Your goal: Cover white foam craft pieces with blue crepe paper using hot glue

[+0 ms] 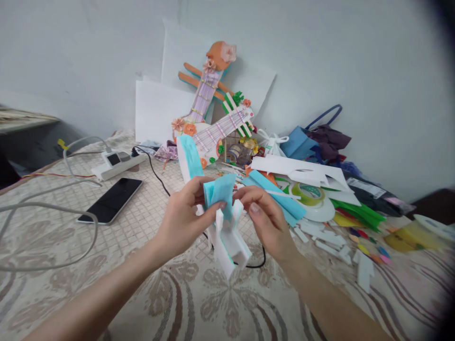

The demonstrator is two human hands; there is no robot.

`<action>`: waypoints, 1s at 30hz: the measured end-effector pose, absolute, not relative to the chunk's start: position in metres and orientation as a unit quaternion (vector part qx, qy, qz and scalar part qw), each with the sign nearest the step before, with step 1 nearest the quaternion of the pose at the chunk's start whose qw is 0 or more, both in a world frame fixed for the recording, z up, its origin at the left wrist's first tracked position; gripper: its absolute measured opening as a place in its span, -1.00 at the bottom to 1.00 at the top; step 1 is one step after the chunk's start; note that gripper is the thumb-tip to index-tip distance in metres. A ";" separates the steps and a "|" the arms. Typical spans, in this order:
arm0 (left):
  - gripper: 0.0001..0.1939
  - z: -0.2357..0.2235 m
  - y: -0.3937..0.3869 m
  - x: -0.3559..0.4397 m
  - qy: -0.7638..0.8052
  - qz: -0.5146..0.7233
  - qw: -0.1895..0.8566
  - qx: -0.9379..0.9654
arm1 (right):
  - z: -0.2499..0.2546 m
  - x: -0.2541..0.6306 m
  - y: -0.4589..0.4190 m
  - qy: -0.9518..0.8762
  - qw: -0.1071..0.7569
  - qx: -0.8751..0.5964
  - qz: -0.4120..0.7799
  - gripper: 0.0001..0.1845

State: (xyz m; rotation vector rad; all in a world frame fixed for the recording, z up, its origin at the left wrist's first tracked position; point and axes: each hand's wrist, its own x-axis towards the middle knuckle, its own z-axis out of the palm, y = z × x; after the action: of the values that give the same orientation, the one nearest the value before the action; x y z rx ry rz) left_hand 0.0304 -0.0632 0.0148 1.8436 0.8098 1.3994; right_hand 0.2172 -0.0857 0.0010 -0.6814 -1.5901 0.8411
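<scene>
At the centre is a white foam craft piece [231, 246], shaped like a narrow open channel with upright prongs, with turquoise lining along its edges. A folded turquoise paper strip [222, 192] rises from it. My left hand [186, 215] is closed on the piece, its thumb in front of the turquoise strip and its fingers behind. On the other side, my right hand [272, 220] is bent close to the prongs, index fingertip by the strip's edge and thumb beside a prong. Whatever lies between those fingertips is hidden. Behind my left hand stands a curved turquoise-and-white part [190, 158], apparently joined to the piece.
A phone [112, 201] and a white power strip [119, 163] with cables lie left. Decorated cardboard instruments [213, 113] lean at the back. Right are turquoise sheets [277, 194], a tape roll [307, 193], foam scraps [330, 241] and a blue bag [300, 141].
</scene>
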 end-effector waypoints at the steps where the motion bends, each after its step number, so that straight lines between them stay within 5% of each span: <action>1: -0.82 0.015 -0.063 0.031 0.314 0.537 0.330 0.710 | -0.002 0.218 -0.086 -0.683 0.565 -0.289 0.361 -0.84; 16: -0.97 0.006 -0.058 0.017 0.284 0.470 0.282 0.786 | -0.004 0.221 -0.091 -0.714 0.524 -0.351 0.305 -0.83; 21: -0.91 0.001 -0.058 0.016 0.290 0.491 0.309 0.761 | -0.011 0.250 -0.082 -0.658 0.572 -0.430 0.235 -0.78; 26: -0.89 -0.001 -0.056 0.009 0.290 0.482 0.325 0.760 | -0.047 0.288 -0.058 -0.685 0.426 -0.570 0.154 -0.72; 30: -0.82 0.001 -0.055 0.008 0.275 0.478 0.347 0.759 | -0.076 0.295 -0.024 -0.688 0.394 -0.598 0.115 -0.72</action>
State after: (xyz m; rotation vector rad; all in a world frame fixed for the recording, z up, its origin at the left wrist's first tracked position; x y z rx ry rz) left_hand 0.0083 -0.0553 0.0008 1.9687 0.7143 1.2396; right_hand 0.2952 -0.0242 -0.0758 -1.5171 -1.7460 0.2924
